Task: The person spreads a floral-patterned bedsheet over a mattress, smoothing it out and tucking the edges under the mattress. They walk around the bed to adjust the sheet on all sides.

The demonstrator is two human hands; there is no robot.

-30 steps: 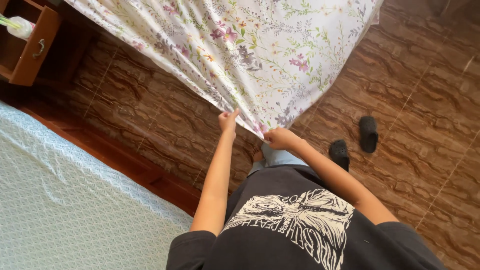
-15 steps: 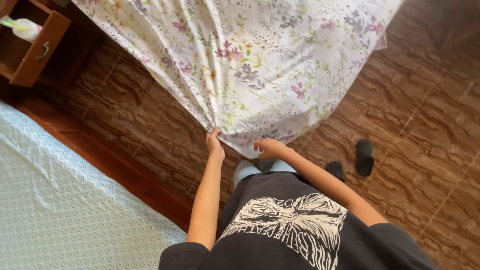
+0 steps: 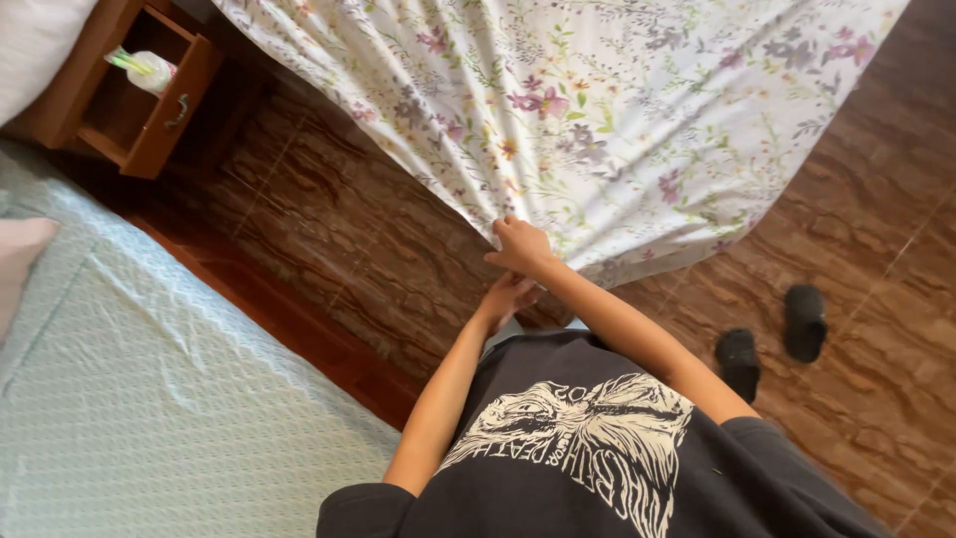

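Floral cotton sheet (image 3: 588, 120), white with purple and green sprigs, hangs spread wide above the brown wood-look floor (image 3: 398, 259), its lower edge gathered to a point just in front of the person's chest. Right hand (image 3: 520, 245) is closed on that edge, knuckles up, pinching the fabric so the cloth fans out upward from the grip; the spread above suggests the far side is held or draped on something out of view. Left hand (image 3: 506, 299) sits directly below the right hand, touching it, fingers curled; cannot tell if it has cloth clamped or only rests under the wrist. Both arms reach forward over a dark printed T-shirt (image 3: 588, 448). Left of the sheet, a bed (image 3: 149, 399) with a pale green patterned cover runs along the frame, wood rail showing. Far left of the sheet's top corner, a wooden nightstand (image 3: 149, 110) has its drawer open, a wrapped bundle inside. Right of and below the sheet's edge, two black slippers (image 3: 772, 334) lie on the floor, near each other, well clear of the cloth.
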